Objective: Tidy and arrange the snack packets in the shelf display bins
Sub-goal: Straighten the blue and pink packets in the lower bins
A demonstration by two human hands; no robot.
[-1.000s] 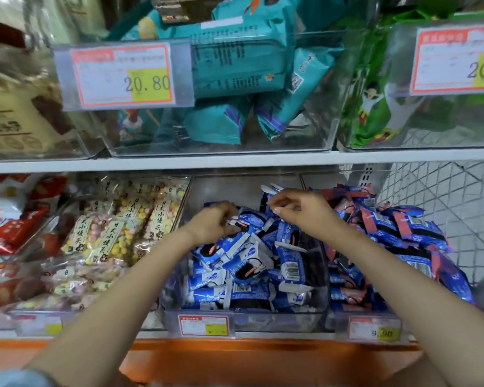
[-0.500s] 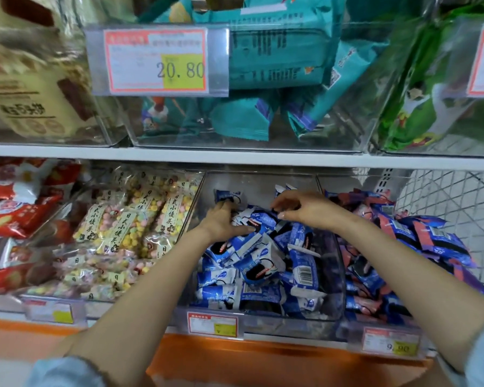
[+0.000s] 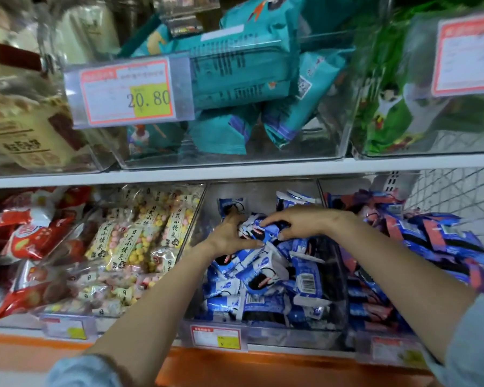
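Over the last second both hands have dropped from the top of the pile toward the rear of the clear middle bin [image 3: 291, 337], at 5 o'clock of centre, so arranging of the blue-and-white cookie packets [image 3: 266, 277] is still in progress. The left hand [image 3: 231, 234] has its fingertips buried among packets, so its grip cannot be determined. The right hand [image 3: 301, 222] appears to pinch one packet between arched fingers and thumb. Legible: price label [image 3: 129, 92] "20.80" at 10 o'clock; bags [image 3: 134, 241] "日式小馒头" at 8 o'clock.
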